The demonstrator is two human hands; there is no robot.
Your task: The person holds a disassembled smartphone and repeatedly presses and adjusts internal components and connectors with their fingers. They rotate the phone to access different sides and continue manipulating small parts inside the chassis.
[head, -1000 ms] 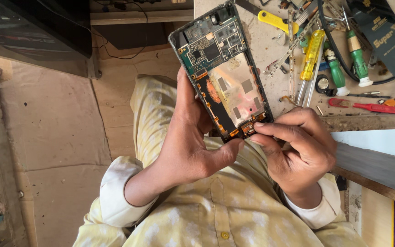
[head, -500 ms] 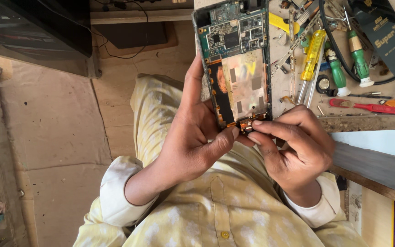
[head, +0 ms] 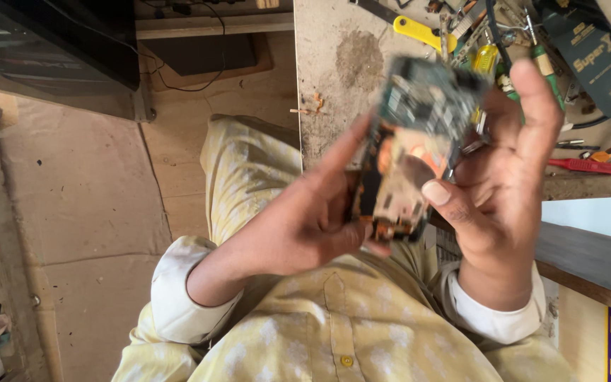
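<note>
**Opened phone held between 2 hands above a cluttered surface**

Worn and stained, the wooden surface (head: 334,85) fills the upper middle of the view, and tools are crowded along its far right part. A yellow-handled tool (head: 419,32) is seen there, with a green-handled screwdriver (head: 546,65) beside it and a red-handled tool (head: 595,168) lying flat nearer the edge. A dark package (head: 592,60) is placed at the upper right. A brown floor (head: 72,184) is spread out on the left, and a dark cabinet (head: 58,42) is set at the upper left.

An opened phone (head: 415,145) is held in the air in front of the surface, between both hands, with its green circuit board and orange inner parts exposed. It is blurred, so fine detail cannot be told. The left hand (head: 305,219) is closed on the lower left side of the phone, with the forefinger stretched up along its edge and the thumb pressed below it. The right hand (head: 503,177) is half open: its thumb is laid on the phone's face while the fingers are raised behind the right edge. A pale yellow patterned shirt (head: 334,332) with white cuffs is seen below.
</note>
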